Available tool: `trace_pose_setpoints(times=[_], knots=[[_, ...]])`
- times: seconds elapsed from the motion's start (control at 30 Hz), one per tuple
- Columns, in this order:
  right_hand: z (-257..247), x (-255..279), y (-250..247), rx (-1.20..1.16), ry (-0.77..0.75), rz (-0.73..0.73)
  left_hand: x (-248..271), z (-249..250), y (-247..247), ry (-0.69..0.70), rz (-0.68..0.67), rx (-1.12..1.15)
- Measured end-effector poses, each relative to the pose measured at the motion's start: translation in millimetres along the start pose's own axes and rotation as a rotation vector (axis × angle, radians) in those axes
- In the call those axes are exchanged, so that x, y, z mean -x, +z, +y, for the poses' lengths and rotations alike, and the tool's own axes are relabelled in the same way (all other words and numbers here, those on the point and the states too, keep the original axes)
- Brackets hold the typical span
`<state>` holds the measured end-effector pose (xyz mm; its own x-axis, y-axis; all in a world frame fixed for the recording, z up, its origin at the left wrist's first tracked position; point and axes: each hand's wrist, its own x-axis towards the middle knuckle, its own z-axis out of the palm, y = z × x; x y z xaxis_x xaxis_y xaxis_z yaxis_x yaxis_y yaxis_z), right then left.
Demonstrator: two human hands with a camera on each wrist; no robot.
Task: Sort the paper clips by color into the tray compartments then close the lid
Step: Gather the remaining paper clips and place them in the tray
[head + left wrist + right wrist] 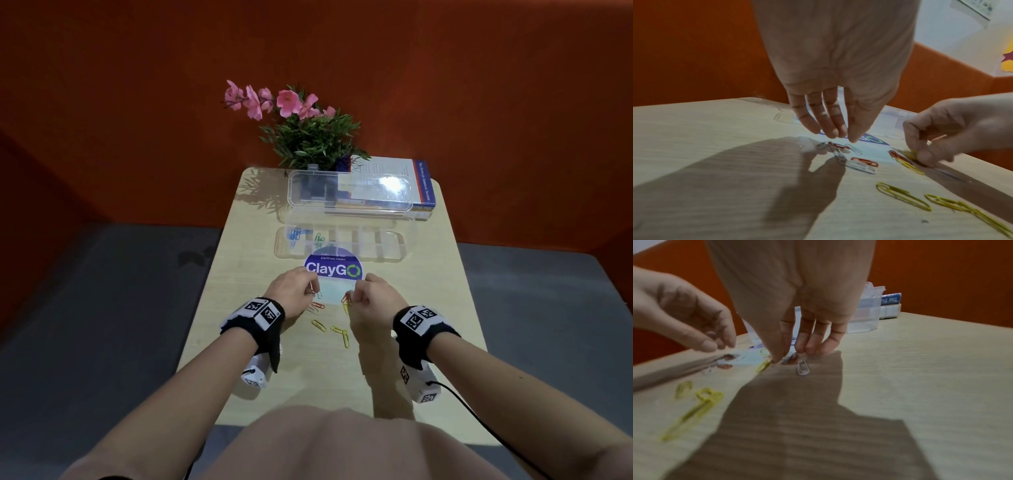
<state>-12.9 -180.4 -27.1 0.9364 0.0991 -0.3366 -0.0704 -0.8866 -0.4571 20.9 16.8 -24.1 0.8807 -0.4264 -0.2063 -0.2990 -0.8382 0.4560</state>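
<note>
The clear compartment tray (401, 254) lies open past the ClayGo sticker (333, 269), its lid (349, 192) standing up behind. Blue clips (294, 234) fill its left end, with green clips (319, 237) beside them. Red (864, 161), silver (860, 168) and yellow clips (902, 196) lie loose on the table in front. My left hand (842, 136) hovers just above the red and silver ones with fingers straight, holding nothing I can see. My right hand (787, 356) pinches a clip in a red and yellow cluster (346, 301); motion blur hides its colour. A silver clip (803, 369) lies under its fingers.
A book (424, 186) lies at the back right behind the lid, and a pot of pink flowers (308, 130) stands at the back edge. The small wooden table (445, 308) ends close on both sides, with grey floor beyond and an orange wall behind.
</note>
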Motion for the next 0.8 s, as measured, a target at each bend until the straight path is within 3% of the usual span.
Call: trace_pose_setpoints(times=[0.17,0.47,0.57,0.67,0.8], knots=[[4,3,-6,-0.635,0.211,0.11,0,12,6,0.066,-0.081,-0.029],[8,15,-6,-1.29,0.362,-0.061,2,7,-3,0.015,-0.074,-0.016],[4,18,-10,-1.44,0.419,-0.161,7,15,0,0.061,-0.116,-0.02],[0,13,-10,-1.345,0.517,-0.161,7,26,2,0.106,-0.219,-0.021],[-7,9,0,-0.578,0.381,-0.009,5,22,-3,0.085,-0.31,-0.083]])
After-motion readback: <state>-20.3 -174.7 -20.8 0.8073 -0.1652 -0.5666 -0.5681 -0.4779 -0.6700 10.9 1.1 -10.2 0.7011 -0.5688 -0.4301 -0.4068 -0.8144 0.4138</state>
